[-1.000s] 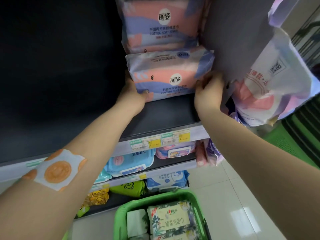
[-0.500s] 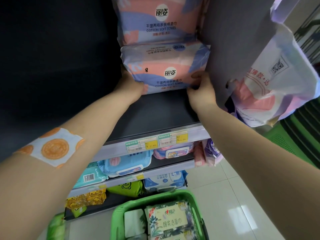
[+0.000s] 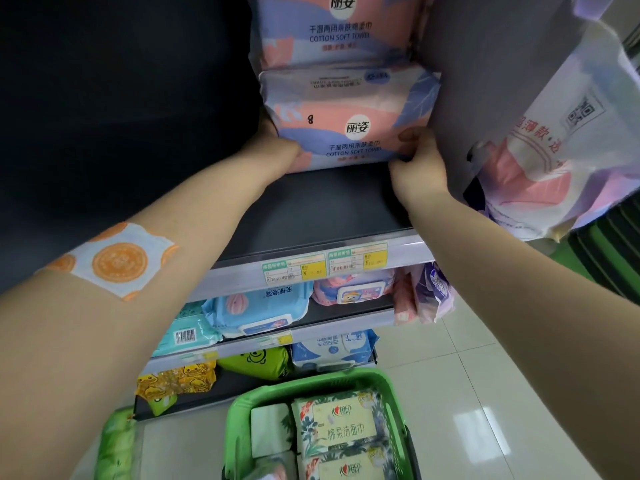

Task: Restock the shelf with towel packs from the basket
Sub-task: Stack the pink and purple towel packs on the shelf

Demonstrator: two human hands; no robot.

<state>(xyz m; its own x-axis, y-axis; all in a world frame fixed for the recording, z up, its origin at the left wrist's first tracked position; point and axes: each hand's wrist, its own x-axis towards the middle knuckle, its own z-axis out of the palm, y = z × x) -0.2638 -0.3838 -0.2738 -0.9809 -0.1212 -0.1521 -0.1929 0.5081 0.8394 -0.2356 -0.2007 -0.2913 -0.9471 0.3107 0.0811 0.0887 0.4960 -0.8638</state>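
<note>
A pink, blue and white cotton soft towel pack (image 3: pixel 346 123) stands on the dark shelf (image 3: pixel 311 209), below another pack (image 3: pixel 332 29) of the same kind. My left hand (image 3: pixel 277 150) grips its lower left corner. My right hand (image 3: pixel 417 164) pinches its lower right edge beside the grey side panel. Down by the floor stands the green basket (image 3: pixel 239 410), holding several floral towel packs (image 3: pixel 339 424).
A grey upright panel (image 3: pixel 485 81) bounds the shelf on the right, with hanging packs (image 3: pixel 561 150) beyond it. Price tags (image 3: pixel 322 265) line the shelf front. Lower shelves hold wipes packs (image 3: pixel 259 306). White tiled floor (image 3: pixel 467 393) lies to the right.
Both hands have pushed the lower towel pack further back and up on the shelf, tighter under the upper pack. The view has shifted slightly towards the shelf.
</note>
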